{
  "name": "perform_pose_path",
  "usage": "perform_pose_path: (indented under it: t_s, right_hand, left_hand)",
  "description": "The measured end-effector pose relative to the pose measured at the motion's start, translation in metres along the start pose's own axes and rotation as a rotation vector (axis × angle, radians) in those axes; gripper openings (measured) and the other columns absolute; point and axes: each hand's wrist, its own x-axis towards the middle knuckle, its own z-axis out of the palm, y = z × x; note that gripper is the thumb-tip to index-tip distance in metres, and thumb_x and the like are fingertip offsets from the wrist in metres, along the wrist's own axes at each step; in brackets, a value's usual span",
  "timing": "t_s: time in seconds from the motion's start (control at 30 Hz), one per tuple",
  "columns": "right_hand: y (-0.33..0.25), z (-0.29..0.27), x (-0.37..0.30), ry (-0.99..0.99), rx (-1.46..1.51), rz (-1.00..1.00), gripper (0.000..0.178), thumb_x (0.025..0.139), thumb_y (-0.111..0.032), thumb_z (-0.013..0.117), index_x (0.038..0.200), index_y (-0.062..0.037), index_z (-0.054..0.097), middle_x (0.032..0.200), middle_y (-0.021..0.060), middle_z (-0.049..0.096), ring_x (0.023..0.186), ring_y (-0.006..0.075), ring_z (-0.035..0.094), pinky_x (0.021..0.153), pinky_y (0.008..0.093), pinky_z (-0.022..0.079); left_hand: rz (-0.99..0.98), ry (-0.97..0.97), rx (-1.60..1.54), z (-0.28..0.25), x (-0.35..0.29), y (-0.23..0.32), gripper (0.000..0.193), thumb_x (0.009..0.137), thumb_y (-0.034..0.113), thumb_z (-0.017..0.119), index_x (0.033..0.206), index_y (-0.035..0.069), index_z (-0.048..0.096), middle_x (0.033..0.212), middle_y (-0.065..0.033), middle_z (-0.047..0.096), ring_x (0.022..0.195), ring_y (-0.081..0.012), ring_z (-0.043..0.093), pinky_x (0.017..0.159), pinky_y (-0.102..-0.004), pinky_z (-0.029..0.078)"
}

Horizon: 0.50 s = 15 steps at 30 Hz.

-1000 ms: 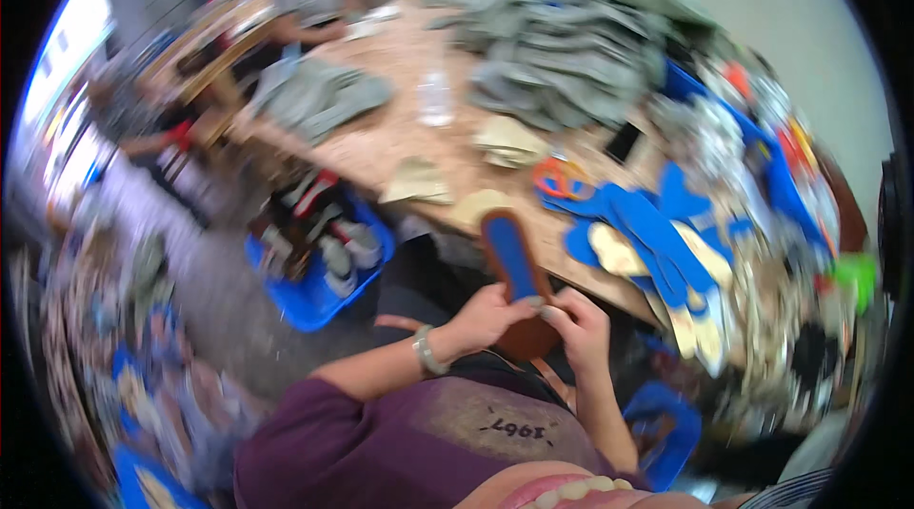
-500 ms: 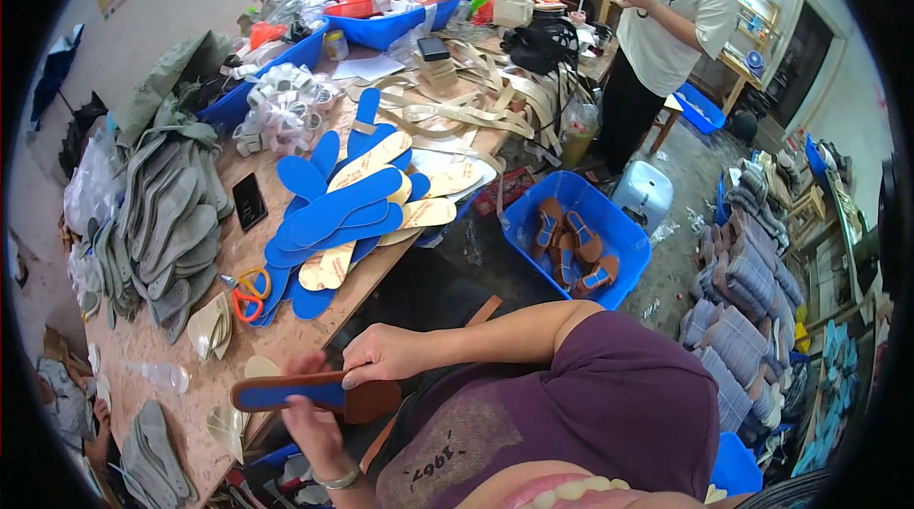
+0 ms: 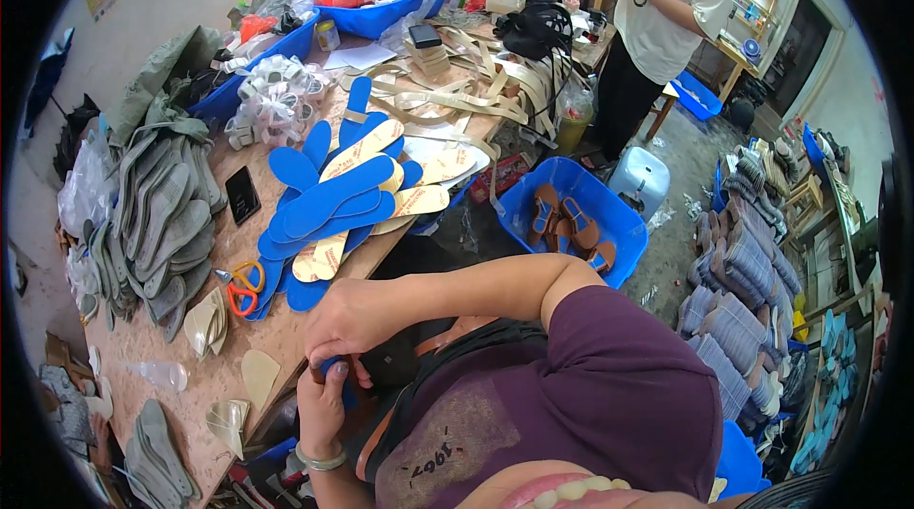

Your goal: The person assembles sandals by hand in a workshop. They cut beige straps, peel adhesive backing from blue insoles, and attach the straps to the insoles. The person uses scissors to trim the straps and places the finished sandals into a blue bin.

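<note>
My right hand [image 3: 350, 317] is bent over a brown slipper, its fingers curled down onto it. Just below, my left hand [image 3: 322, 404], with a bracelet at the wrist, grips the same slipper, thumb on top. Only a small blue patch of the slipper [image 3: 329, 364] shows between the hands; the rest is hidden. Near my right hand lies a pile of blue and cream insoles [image 3: 338, 193] on the table. Orange-handled scissors [image 3: 246, 288] rest beside the pile. Cream teardrop-shaped pieces [image 3: 259, 378] lie at the table edge next to my left hand.
Grey soles [image 3: 167, 214] are heaped on the table's left part, near a black phone [image 3: 243, 195]. A blue tub [image 3: 619, 214] on the floor holds brown slippers. Another person [image 3: 666, 14] stands at the back right. Stacked plaid slippers [image 3: 743, 261] line the right side.
The slipper, earlier stretched out flat with its blue inside showing, is now mostly covered. My right hand has moved left and down over it; my left hand has closed from open fingers.
</note>
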Motion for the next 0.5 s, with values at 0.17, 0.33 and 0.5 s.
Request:
perform_pose_path:
  t_s: [0.17,0.33,0.5]
  right_hand:
    - [-0.001,0.020,0.004,0.258,-0.325,-0.224,0.017,0.086,-0.025,0.059,0.080,-0.0106,0.065,0.076,0.0065,0.062,0.071,0.0264,0.062,0.060,0.0351,0.050]
    - [-0.008,0.025,0.011,0.297,-0.068,-0.051,0.018,0.086,-0.025,0.061,0.083,-0.0078,0.066,0.078,0.0074,0.062,0.072,0.0260,0.062,0.058,0.0345,0.049]
    - [-0.010,0.035,0.008,0.314,0.155,-0.009,0.023,0.088,-0.026,0.061,0.091,-0.0039,0.067,0.079,0.0092,0.062,0.071,0.0273,0.063,0.058,0.0344,0.048]
  left_hand:
    - [0.172,0.009,-0.143,-0.001,-0.001,-0.019,0.053,0.098,0.048,0.035,0.104,-0.001,0.054,0.077,-0.0131,0.063,0.070,-0.0212,0.062,0.067,-0.0304,0.050]
    - [0.113,0.325,-0.194,0.002,0.006,-0.033,0.070,0.097,0.059,0.014,0.105,0.002,0.053,0.073,-0.0111,0.061,0.066,-0.0205,0.060,0.064,-0.0289,0.048]
    - [0.201,0.404,-0.020,-0.003,0.001,-0.039,0.062,0.100,0.053,0.017,0.108,0.002,0.051,0.083,-0.0089,0.061,0.072,-0.0172,0.060,0.066,-0.0265,0.048]
